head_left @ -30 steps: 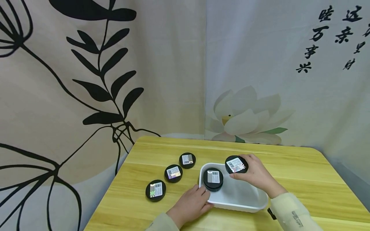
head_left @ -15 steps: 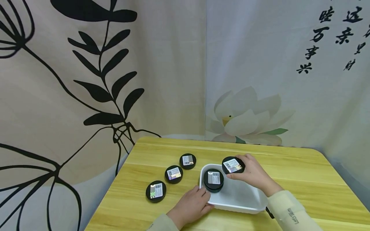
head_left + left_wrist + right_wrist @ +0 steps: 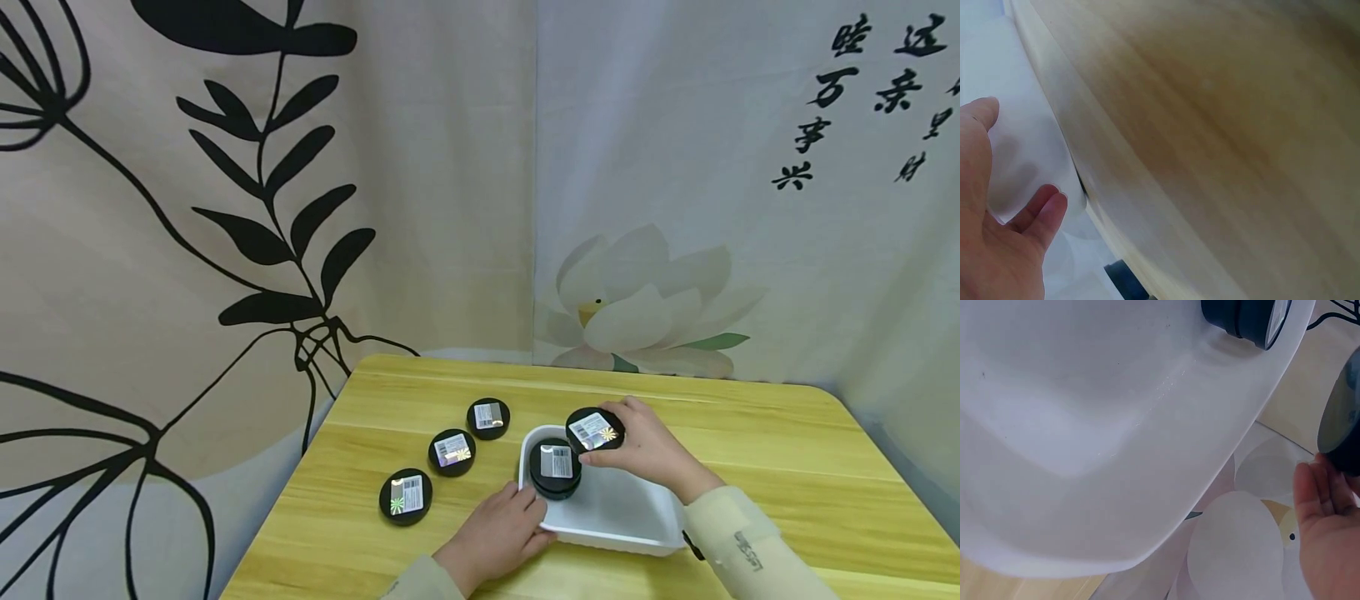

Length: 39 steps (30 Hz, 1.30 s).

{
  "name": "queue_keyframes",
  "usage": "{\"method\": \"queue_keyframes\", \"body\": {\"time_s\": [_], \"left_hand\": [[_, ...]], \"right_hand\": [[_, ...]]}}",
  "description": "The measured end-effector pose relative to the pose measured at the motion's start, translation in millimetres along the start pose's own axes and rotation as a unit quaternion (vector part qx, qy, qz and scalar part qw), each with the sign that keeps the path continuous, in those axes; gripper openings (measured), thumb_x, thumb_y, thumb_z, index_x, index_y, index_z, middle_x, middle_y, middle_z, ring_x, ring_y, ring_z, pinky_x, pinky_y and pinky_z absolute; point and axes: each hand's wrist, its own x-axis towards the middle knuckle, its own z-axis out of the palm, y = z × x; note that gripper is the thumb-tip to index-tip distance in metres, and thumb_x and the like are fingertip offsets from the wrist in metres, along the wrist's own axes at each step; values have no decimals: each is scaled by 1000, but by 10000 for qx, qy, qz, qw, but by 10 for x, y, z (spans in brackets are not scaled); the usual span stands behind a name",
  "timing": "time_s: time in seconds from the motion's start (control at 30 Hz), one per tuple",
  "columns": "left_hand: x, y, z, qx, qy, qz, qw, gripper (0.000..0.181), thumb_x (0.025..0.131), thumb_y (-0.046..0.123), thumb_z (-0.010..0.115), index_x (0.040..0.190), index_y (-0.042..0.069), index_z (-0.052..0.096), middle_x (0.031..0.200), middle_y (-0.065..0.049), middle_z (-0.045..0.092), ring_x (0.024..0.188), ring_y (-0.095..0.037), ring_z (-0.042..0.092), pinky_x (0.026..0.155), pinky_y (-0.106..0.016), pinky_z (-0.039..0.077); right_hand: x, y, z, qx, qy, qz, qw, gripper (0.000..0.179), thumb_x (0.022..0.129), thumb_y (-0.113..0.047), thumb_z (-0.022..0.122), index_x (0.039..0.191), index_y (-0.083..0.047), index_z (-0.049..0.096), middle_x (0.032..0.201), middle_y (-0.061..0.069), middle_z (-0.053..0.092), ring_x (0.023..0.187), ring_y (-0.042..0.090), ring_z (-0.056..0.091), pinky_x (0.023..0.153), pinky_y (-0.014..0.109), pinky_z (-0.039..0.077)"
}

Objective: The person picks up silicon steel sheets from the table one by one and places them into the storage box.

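My right hand (image 3: 651, 446) pinches a flat round black container (image 3: 595, 430) by its edge, tilted over the back rim of the white tray (image 3: 622, 512). Its top carries a barcode label; in the right wrist view the held container (image 3: 1344, 419) is cut by the frame. Inside the tray's left end sits another black container (image 3: 555, 468), stepped in outline, and I cannot tell whether it is one piece or two stacked. Around the tray's near left corner my left hand (image 3: 497, 533) holds on, thumb against the front wall, as the left hand (image 3: 1004, 219) also shows in the left wrist view.
On the yellow wooden table (image 3: 787, 467), left of the tray, lie three labelled black containers, the nearest container (image 3: 405, 497), the middle container (image 3: 452, 452) and the farthest container (image 3: 487, 418). A dark strap-like piece (image 3: 693, 546) shows under the right sleeve. A printed curtain (image 3: 450, 208) hangs behind.
My right hand has moved left with the held container, bringing it close to the one inside the tray. The left hand and the tray stay put.
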Motion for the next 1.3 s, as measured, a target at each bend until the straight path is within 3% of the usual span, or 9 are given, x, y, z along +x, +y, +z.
{"method": "queue_keyframes", "body": {"time_s": [0.43, 0.63, 1.03, 1.3], "left_hand": [[-4, 9, 5, 86, 64, 17, 9999, 37, 104, 55, 43, 102, 22, 60, 101, 9, 54, 89, -10, 47, 80, -24, 45], [-9, 4, 17, 141, 123, 39, 9998, 37, 104, 55, 43, 101, 22, 59, 101, 9, 55, 87, -10, 46, 78, -24, 45], [6, 0, 2, -2, 32, 11, 10000, 35, 104, 54, 42, 99, 23, 58, 103, 9, 55, 89, -10, 46, 80, -23, 45], [-8, 0, 18, 154, 261, 93, 9995, 37, 105, 55, 41, 96, 23, 57, 99, 10, 54, 86, -9, 45, 78, -22, 43]], "right_hand": [[37, -103, 94, -85, -150, -384, 9991, 91, 64, -51, 92, 133, -1, 59, 115, 7, 58, 100, 19, 56, 86, 39, 51], [75, -111, 172, -143, -219, -676, 9974, 90, 61, -57, 91, 127, -4, 62, 110, 2, 57, 97, 15, 55, 86, 37, 51], [92, -157, 257, -327, -463, -766, 9954, 92, 62, -60, 89, 129, -3, 61, 110, 1, 56, 96, 14, 54, 84, 36, 51], [127, -171, 322, -489, -416, -985, 9931, 91, 62, -60, 88, 126, -2, 62, 109, 2, 57, 95, 14, 54, 85, 37, 52]]}}
